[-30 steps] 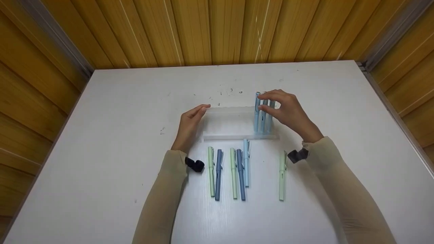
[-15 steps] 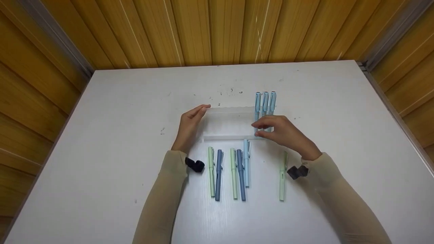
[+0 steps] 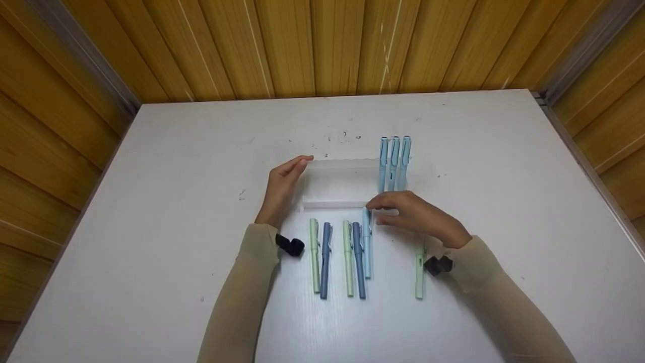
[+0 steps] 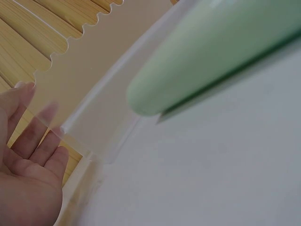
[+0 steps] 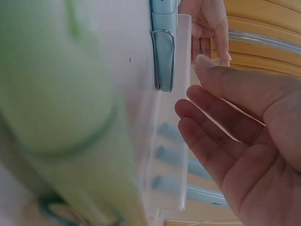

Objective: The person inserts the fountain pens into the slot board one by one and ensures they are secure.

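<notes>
My left hand (image 3: pixel 283 191) holds the left end of a clear acrylic pen rack (image 3: pixel 335 205) near its top corner. In the left wrist view its fingers lie against the scalloped panel (image 4: pixel 89 61). Three light blue pens (image 3: pixel 392 174) lean side by side in the rack's right end. My right hand (image 3: pixel 421 218) is just in front of the rack, thumb and fingers apart. Its fingertips are right at the top of a loose light blue pen (image 3: pixel 367 252) lying on the table. In the right wrist view, that pen's clip end (image 5: pixel 164 61) lies beyond the fingertips, with nothing in the hand.
Loose on the white table (image 3: pixel 176 227) lie a green pen (image 3: pixel 315 257) and a dark blue pen (image 3: pixel 325 262) at left, another green pen (image 3: pixel 347 259) and dark blue pen (image 3: pixel 359 262) in the middle. One more green pen (image 3: pixel 420 277) lies under the right wrist.
My right hand has left the pens in the rack and come down and left toward the loose light blue pen. The left hand has stayed on the rack.
</notes>
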A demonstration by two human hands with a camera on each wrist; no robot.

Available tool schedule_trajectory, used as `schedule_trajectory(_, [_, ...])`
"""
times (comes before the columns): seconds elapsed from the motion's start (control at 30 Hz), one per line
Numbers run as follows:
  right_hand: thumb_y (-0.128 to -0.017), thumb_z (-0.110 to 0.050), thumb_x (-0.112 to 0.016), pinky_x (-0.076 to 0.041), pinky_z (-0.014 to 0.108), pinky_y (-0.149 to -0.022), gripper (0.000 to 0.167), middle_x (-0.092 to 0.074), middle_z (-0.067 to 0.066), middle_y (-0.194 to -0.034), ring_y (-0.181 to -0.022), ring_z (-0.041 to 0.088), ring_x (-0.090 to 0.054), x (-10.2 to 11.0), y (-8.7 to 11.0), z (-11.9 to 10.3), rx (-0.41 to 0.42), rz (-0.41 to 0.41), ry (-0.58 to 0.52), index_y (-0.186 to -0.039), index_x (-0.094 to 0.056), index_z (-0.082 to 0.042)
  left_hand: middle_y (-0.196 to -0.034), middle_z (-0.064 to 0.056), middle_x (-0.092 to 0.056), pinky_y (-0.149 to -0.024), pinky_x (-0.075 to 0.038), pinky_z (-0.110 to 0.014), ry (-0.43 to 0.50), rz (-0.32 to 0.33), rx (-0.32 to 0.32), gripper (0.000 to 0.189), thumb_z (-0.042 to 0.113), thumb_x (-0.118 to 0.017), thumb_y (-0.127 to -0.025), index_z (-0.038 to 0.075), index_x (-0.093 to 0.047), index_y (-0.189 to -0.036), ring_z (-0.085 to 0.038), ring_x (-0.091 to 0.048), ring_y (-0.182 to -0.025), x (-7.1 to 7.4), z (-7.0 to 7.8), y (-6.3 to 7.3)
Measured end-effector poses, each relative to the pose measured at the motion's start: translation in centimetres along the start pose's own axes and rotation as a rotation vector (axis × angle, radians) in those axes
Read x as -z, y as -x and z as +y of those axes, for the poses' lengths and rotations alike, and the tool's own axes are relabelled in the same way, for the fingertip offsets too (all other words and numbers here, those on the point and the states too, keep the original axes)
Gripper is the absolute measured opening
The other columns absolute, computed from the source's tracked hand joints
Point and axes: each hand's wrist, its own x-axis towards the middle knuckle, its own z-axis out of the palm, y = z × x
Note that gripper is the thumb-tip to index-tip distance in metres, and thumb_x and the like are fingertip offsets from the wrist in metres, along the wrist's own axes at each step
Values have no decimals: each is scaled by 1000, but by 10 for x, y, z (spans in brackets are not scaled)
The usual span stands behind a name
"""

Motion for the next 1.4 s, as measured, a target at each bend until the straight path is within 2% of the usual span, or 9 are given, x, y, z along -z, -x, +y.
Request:
schedule_trajectory(0.23, [-87, -5, -69, -43, 44, -105, 43, -61, 9, -132, -124, 24, -56, -3, 2, 1, -16, -57, -3, -129, -60, -6, -127, 4, -64, -113, -36, -34, -8, -6, -16, 37, 45, -60, -92, 20, -69, -119, -10, -52, -127, 0, 2, 1])
schedule_trajectory(0.4, [-86, -3, -68, -42, 45, -106, 44, -61, 9, -132, -126, 26, -55, -4, 3, 2, 8, -72, 3, -129, -60, -6, -128, 3, -64, -114, -34, -37, -3, -7, -7, 38, 45, -60, -92, 20, -68, -120, -12, -52, -128, 0, 3, 1])
schedule_trajectory(0.67, [-85, 3, -68, -49, 42, -98, 35, -64, 8, -120, -113, 25, -59, -6, 4, 1, 62, -66, 36, -119, -66, -4, -128, 5, -64, -114, -34, -36, -3, -10, -2, 36, 44, -59, -93, 21, -68, -119, -10, -51, -128, 0, 2, 2])
schedule_trajectory(0.8, [-86, 3, -67, -52, 38, -93, 33, -62, 7, -115, -106, 22, -60, -7, 5, 0, 51, -75, 67, -117, -68, -5, -128, 2, -64, -114, -35, -35, -10, -7, 7, 38, 45, -60, -92, 19, -69, -119, -11, -51, -129, -1, 1, 0])
schedule_trajectory(0.97, [-85, 2, -68, -52, 36, -91, 29, -60, 6, -110, -103, 20, -58, -6, 6, 0, 29, -90, 59, -114, -71, -6, -127, 2, -65, -113, -35, -34, -18, -4, 19, 38, 44, -60, -92, 18, -69, -119, -11, -51, -128, -1, 1, -1])
schedule_trajectory(1.2, [-81, 3, -72, -54, 34, -87, 27, -62, 6, -103, -97, 19, -60, -6, 6, 1, 59, -101, 70, -107, -73, -5, -127, 4, -65, -113, -35, -35, -19, -3, 0, 37, 44, -59, -93, 19, -69, -119, -11, -52, -128, 0, 0, -1])
schedule_trajectory(1.4, [-82, 1, -72, -53, 32, -87, 20, -64, 4, -100, -94, 18, -61, -5, 8, 3, 92, -90, 74, -101, -73, -7, -129, 3, -64, -113, -35, -33, -40, 3, -4, 36, 43, -59, -93, 19, -68, -119, -10, -51, -129, 0, 1, 0])
